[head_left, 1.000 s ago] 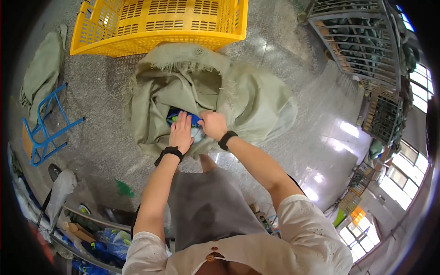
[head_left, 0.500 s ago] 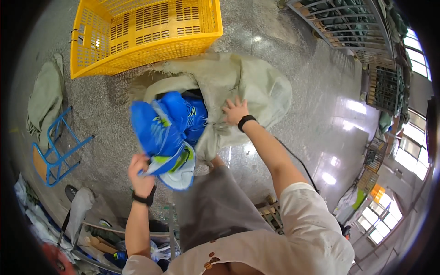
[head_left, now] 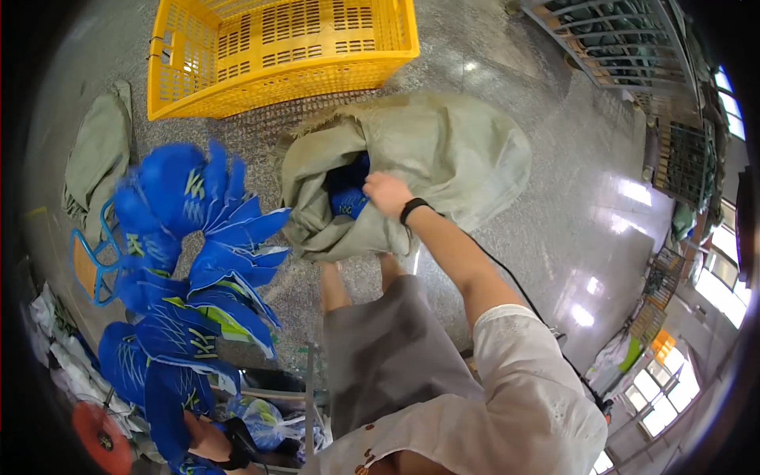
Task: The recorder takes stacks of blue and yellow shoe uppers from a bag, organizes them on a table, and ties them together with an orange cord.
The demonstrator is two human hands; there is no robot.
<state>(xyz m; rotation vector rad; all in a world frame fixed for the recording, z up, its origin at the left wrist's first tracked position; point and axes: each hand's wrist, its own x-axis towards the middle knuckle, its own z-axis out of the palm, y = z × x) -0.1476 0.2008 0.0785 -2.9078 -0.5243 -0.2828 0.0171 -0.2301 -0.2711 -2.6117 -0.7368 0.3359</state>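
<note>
A long bunch of blue shoe uppers (head_left: pixel 178 328) with light green lining and pale lacing marks hangs in a curve on the left, seemingly strung together. My left hand (head_left: pixel 207 438) grips its lower end near the bottom edge, the fingers partly covered by the uppers. Over the sack's mouth, my right hand (head_left: pixel 386 195) is closed on the edge of the pale green woven sack (head_left: pixel 467 154), which lies bulging on the floor. Inside the opening, more blue uppers (head_left: pixel 348 199) show, partly hidden by the cloth and my fingers.
A yellow slatted plastic crate (head_left: pixel 293 79) stands beyond the sack. To the left lie a folded green sack (head_left: pixel 99 154) and a blue-framed stool (head_left: pixel 99 261), partly covered by the uppers. Metal racks (head_left: pixel 613 39) line the far right. A red round object (head_left: pixel 103 437) sits lower left.
My left hand has pulled the blue uppers out of the sack, down and to the left, stretching them into a long string. My right hand has gone from lying flat on the sack to gripping its mouth.
</note>
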